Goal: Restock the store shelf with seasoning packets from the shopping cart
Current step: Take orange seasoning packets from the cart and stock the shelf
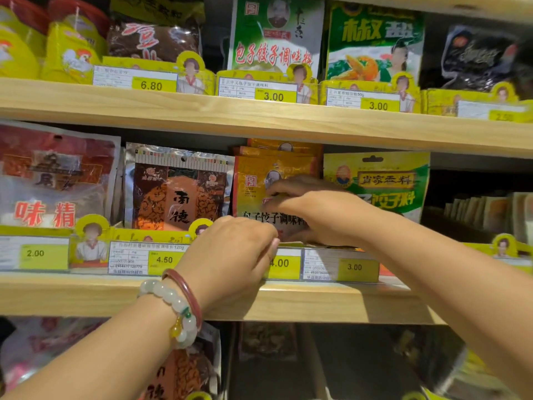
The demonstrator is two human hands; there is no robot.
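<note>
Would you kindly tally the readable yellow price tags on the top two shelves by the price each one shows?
6.80 tag: 1
4.50 tag: 1
4.00 tag, partly covered by the left hand: 1
3.00 tags: 3
2.00 tag: 1
Total: 7
One more tag at top right is too blurred to read.

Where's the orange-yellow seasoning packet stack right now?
Head view, middle shelf, centre: orange-yellow seasoning packet stack stands between the brown foil packet and green-yellow packet, behind both hands.

We see a pale wood shelf (pixel 288 301) with matt, visible grain; at nine o'clock, glossy crinkled plastic packets (pixel 178 189); at seven o'clock, smooth, polished beads on a bracelet (pixel 170 301).
</note>
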